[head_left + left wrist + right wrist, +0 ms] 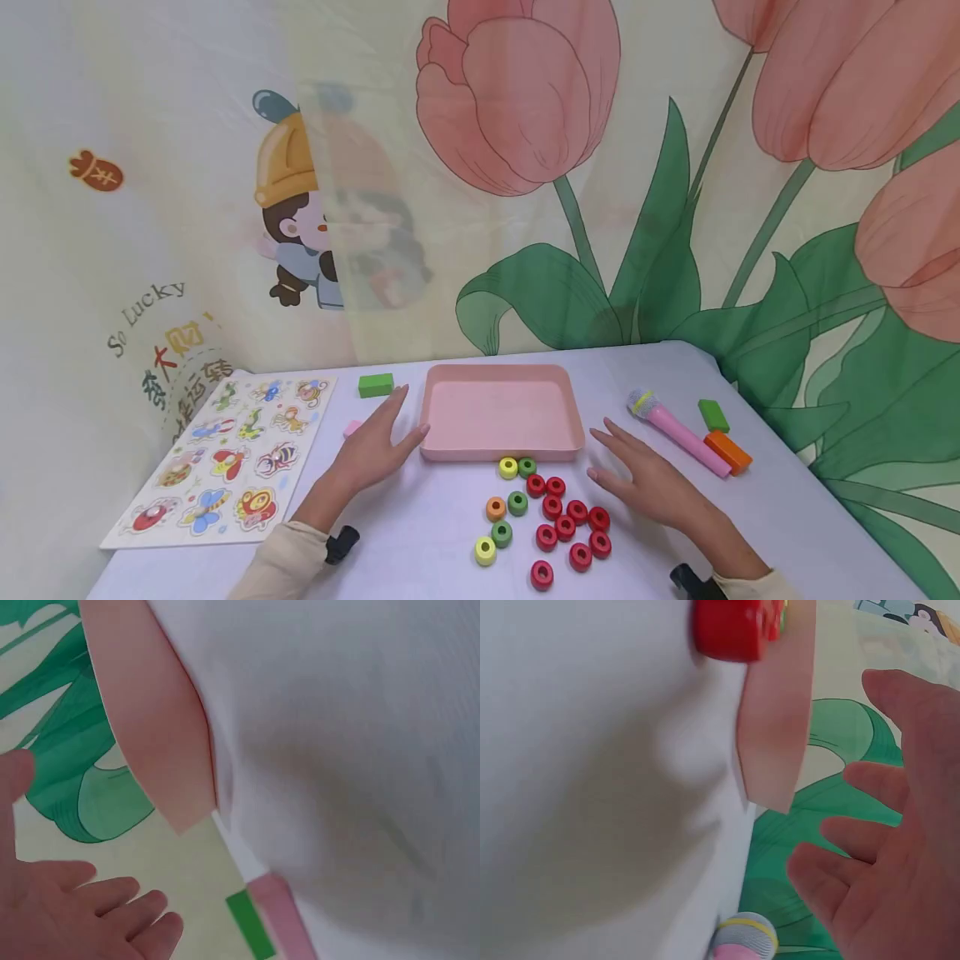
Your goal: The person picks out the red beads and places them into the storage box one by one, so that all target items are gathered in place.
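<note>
A pink rectangular tray lies on the table with nothing in it. To its left my left hand hovers with fingers extended, holding nothing. My right hand is likewise held out, just right of the tray's front corner and apart from it. Several small rings with holes are scattered in front of the tray: many red ones, a few green ones, yellow ones and an orange one. In the right wrist view, a red ring sits near the tray's side.
A sheet of cartoon insect pictures lies at the left. Behind my left hand are a green block and a pink block. At the right lie a pink toy microphone, a green block and an orange block.
</note>
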Demonstrator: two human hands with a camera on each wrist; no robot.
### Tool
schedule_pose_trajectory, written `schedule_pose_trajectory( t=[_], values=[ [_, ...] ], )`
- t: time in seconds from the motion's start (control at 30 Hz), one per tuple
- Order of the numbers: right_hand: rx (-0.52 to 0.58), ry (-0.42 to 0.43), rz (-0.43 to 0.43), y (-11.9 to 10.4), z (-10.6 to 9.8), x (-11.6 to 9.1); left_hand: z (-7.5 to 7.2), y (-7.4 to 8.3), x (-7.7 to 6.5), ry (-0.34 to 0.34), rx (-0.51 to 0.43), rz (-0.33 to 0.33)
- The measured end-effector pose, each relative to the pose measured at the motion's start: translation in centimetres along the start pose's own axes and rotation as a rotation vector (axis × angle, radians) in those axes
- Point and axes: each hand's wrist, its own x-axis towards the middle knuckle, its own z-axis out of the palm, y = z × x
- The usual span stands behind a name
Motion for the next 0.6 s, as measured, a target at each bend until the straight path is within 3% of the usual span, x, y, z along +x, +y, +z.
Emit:
schedule_pose_trajectory(
  t=[0.13,0.4,0.6],
  values=[
    [0.035,-0.022,0.038,-0.1,0.4,-0.5,0.7,-0.3,0.3,-0.035,-0.156,-0.078],
    [0.090,-0.031,0.060,-0.3,1.0,-1.6,2.5,0.1,0.9,-0.063,-0.374,-0.130],
    [0.167,-0.066,0.097,-0.6,1.5,-2.3,3.1,0.5,1.0,-0.057,-0.411,-0.082]
  ],
)
